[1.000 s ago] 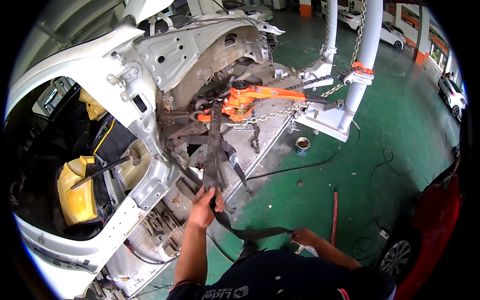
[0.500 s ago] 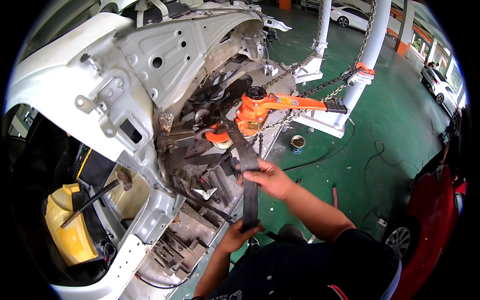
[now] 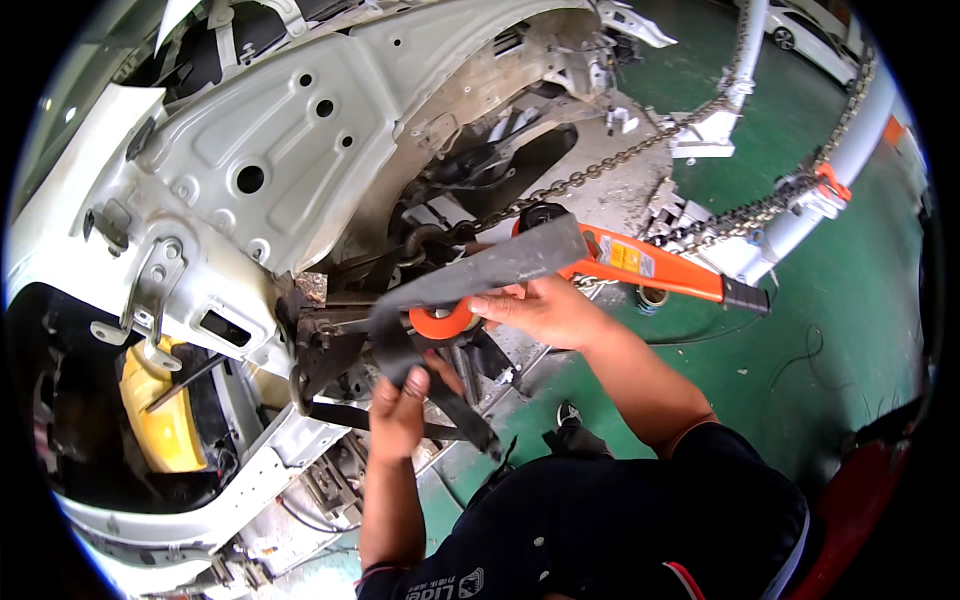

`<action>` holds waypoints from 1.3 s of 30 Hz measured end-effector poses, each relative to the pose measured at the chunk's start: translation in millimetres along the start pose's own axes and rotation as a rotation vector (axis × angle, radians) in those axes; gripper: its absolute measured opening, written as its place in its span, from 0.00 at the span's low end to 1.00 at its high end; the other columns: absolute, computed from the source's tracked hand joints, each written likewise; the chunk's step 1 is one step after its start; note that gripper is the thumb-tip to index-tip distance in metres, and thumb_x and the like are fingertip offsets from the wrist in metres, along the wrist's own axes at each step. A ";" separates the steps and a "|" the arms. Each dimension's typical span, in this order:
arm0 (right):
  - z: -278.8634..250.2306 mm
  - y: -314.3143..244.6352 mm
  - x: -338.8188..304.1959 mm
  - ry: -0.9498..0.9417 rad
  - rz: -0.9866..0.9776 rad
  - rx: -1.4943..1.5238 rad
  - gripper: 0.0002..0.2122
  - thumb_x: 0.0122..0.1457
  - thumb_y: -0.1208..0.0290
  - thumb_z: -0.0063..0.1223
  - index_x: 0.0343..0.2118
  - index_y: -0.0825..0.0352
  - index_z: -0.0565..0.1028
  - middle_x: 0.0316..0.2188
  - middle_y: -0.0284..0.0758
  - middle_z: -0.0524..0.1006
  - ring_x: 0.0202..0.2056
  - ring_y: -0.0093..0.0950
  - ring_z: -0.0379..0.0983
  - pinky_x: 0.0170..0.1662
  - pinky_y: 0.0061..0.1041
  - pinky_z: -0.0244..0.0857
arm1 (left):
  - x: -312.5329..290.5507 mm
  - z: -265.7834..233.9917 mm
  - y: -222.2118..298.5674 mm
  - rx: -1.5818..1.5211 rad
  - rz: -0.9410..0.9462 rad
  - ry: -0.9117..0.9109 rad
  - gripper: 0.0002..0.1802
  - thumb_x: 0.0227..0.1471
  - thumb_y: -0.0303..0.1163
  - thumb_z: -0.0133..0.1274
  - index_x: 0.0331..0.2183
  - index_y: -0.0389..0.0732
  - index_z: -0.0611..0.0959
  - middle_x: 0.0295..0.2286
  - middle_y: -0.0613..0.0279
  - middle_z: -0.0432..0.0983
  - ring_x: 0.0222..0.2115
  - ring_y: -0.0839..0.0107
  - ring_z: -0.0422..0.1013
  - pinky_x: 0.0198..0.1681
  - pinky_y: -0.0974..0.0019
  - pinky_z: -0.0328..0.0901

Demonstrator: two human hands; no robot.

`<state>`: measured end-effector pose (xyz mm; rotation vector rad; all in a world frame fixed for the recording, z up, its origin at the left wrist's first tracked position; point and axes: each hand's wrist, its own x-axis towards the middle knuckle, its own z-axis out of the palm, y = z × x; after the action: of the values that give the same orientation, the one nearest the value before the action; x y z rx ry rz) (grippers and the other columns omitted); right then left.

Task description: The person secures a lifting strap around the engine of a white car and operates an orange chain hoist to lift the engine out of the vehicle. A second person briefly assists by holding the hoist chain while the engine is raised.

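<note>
A wide black webbing strap bends in a loop in front of me. My left hand is closed on its lower part, thumb up. My right hand reaches under the upper stretch of strap, its thumb and fingers closed at the orange hook of a lever hoist. The hoist's orange handle with a black grip points right; its body is mostly hidden behind the strap and hand. A steel chain and a rusty hook lie just beyond.
A stripped white car body fills the left, its opening showing a yellow part. Chains run to a pale post at the right. A can stands on the green floor; a red car is at lower right.
Both hands have moved left with the strap, which now bends in a loop instead of hanging straight. My right hand has gone from the strap to the orange hook. The view has shifted.
</note>
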<state>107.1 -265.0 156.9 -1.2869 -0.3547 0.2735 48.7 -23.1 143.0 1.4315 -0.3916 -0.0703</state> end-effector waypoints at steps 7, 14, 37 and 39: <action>-6.7 111.0 0.2 -0.146 -0.002 -0.129 0.10 0.66 0.71 0.51 0.48 0.66 0.74 0.37 0.30 0.77 0.40 0.20 0.74 0.44 0.22 0.68 | 76.0 10.4 -8.0 0.126 -0.069 0.404 0.11 0.67 0.30 0.43 0.43 0.36 0.78 0.41 0.55 0.79 0.37 0.68 0.76 0.41 0.64 0.71; 8.0 191.0 50.6 0.012 -0.063 0.212 0.06 0.66 0.71 0.48 0.42 0.66 0.75 0.35 0.27 0.75 0.39 0.15 0.71 0.44 0.21 0.66 | 102.8 16.9 -20.4 1.155 0.326 0.183 0.20 0.41 0.15 0.54 0.38 0.43 0.86 0.37 0.59 0.76 0.41 0.58 0.70 0.46 0.61 0.64; 17.4 241.5 91.9 0.425 -0.202 -0.036 0.08 0.66 0.70 0.47 0.42 0.66 0.75 0.35 0.29 0.76 0.39 0.20 0.73 0.44 0.23 0.67 | 138.2 -14.5 -15.4 1.356 0.311 -0.260 0.14 0.37 0.23 0.61 0.29 0.44 0.75 0.28 0.62 0.77 0.37 0.56 0.72 0.42 0.53 0.60; 17.7 247.3 90.3 0.470 -0.208 -0.060 0.08 0.66 0.70 0.47 0.42 0.66 0.75 0.35 0.30 0.77 0.38 0.21 0.73 0.44 0.23 0.67 | 136.6 -14.5 -15.2 1.371 0.233 -0.267 0.16 0.35 0.20 0.61 0.29 0.43 0.75 0.30 0.62 0.76 0.39 0.55 0.71 0.42 0.53 0.61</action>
<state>182.2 -149.6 -68.2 -1.3168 -0.0923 -0.2179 183.6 -49.8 157.1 2.7179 -0.9167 0.2517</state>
